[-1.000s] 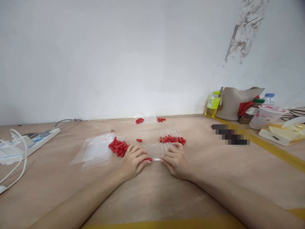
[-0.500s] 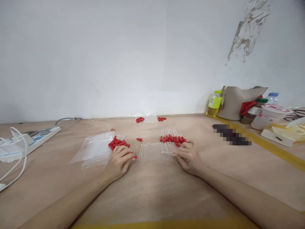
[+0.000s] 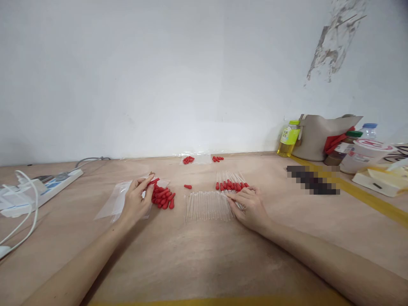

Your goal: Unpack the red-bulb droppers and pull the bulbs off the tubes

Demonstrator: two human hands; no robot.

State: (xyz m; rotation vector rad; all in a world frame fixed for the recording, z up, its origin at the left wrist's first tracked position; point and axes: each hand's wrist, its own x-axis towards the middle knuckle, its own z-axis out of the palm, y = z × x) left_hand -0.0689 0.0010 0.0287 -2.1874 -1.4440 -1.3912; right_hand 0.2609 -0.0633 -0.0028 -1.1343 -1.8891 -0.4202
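A row of clear glass tubes (image 3: 207, 205) lies on the brown table in front of me. My right hand (image 3: 248, 208) rests at the row's right end, fingers curled on a tube there. My left hand (image 3: 136, 199) is raised over the plastic bags (image 3: 116, 203), pinching a red rubber cap (image 3: 153, 182) between thumb and fingertips. A heap of red caps (image 3: 163, 198) lies just right of that hand. Tubes fitted with red caps (image 3: 232, 182) lie behind my right hand. One loose cap (image 3: 187, 186) sits apart.
A white power strip with cables (image 3: 38, 189) lies at the far left. More red caps (image 3: 201, 159) sit by the wall. At the right stand a yellow bottle (image 3: 288, 139), a beige bag (image 3: 321, 136), jars and a white box (image 3: 378, 180).
My left hand left the tube row, moved left past the cap heap and lifted with a red cap. My right hand shifted to the row's right end.
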